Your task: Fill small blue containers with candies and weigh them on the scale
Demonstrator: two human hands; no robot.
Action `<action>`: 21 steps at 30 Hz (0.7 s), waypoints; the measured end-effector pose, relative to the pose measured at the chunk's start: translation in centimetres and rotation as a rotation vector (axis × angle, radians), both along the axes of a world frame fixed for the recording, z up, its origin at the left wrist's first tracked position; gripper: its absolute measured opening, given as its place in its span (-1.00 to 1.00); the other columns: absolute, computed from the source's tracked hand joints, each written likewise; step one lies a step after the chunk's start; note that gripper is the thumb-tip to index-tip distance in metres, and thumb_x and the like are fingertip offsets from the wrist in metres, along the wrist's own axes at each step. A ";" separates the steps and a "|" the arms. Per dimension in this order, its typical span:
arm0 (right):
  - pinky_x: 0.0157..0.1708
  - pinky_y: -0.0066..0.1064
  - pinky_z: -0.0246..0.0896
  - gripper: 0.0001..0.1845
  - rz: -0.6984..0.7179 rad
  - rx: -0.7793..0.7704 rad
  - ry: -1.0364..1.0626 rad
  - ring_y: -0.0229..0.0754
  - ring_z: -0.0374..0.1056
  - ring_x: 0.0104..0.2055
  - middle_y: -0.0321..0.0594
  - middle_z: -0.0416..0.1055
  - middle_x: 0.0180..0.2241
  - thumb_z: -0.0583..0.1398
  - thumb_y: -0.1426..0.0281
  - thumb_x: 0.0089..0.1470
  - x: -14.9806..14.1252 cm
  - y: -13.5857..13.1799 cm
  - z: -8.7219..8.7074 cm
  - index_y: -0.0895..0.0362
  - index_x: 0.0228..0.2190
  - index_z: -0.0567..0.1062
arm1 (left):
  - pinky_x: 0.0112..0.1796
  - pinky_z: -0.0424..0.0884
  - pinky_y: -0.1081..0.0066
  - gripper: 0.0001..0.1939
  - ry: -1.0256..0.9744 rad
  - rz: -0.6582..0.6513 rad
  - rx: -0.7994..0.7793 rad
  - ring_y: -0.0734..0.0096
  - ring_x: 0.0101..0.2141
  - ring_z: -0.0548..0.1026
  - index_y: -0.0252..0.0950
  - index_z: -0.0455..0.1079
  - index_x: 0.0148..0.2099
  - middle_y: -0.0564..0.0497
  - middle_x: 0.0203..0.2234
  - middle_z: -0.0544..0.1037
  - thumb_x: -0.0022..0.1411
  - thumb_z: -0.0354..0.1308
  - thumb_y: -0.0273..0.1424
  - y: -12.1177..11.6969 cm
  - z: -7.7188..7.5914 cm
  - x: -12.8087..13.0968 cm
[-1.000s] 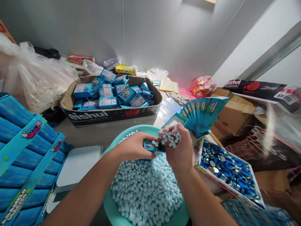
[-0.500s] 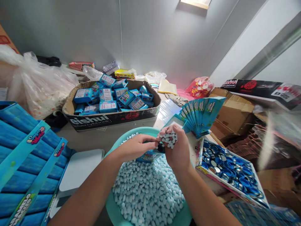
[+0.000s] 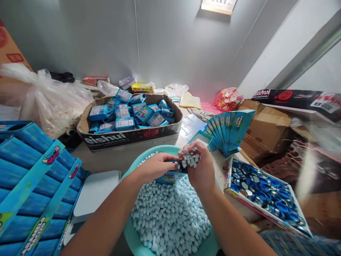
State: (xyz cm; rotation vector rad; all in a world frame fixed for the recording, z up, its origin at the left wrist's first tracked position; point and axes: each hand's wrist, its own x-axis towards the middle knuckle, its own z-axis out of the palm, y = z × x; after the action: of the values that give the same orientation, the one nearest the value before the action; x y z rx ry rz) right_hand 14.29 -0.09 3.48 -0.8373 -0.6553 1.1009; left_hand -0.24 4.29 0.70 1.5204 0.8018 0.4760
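Pale blue candies [image 3: 170,217] fill a large turquoise basin [image 3: 130,227] in front of me. Over the basin, my left hand [image 3: 160,165] grips a small blue printed candy box [image 3: 170,177] by its upper part. My right hand [image 3: 201,165] is cupped around a handful of candies [image 3: 191,159], held right beside the top of the box. A few candies show between the hand and the box's dark opening. My fingers partly cover the box.
Behind the basin, a black-printed carton [image 3: 128,140] holds many blue boxes. To the right are a tray of blue-rimmed lids [image 3: 266,195] and fanned blue cards [image 3: 229,131]. Leftward stand a white scale [image 3: 97,192], blue display packs [image 3: 29,185] and a plastic bag [image 3: 55,103].
The camera view has shifted slightly, moving the surroundings a little in the picture. The right hand's candies sit a bit closer to the box opening. Both grips stay the same.
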 end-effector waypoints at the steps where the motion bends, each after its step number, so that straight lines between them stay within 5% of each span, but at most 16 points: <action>1: -0.49 -0.38 0.27 -0.66 0.002 -0.004 -0.005 -0.19 0.35 -0.46 -0.31 0.35 -0.54 0.21 0.17 0.09 0.0 0.0 0.1 0.06 -0.62 0.47 | 0.08 0.36 0.22 -0.58 0.016 0.009 0.002 0.13 0.02 0.52 -0.22 0.56 0.09 -0.02 0.00 0.61 0.18 0.24 -0.29 -0.1 0.0 0.0; 21: -0.52 -0.47 0.21 -0.82 -0.031 0.040 -0.152 -0.28 0.25 -0.51 -0.34 0.41 -0.51 0.23 0.22 0.11 -0.2 -0.4 -0.3 0.07 -0.37 0.50 | -0.02 0.38 0.32 -0.63 0.050 0.020 0.015 0.19 -0.05 0.54 -0.25 0.59 0.02 -0.03 -0.06 0.64 0.21 0.22 -0.23 -0.2 0.5 -0.3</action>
State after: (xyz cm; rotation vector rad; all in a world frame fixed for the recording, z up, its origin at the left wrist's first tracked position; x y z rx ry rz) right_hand 14.12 -0.53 3.17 -0.8998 -0.7868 0.9997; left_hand -0.56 4.13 1.20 1.5445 0.8544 0.4610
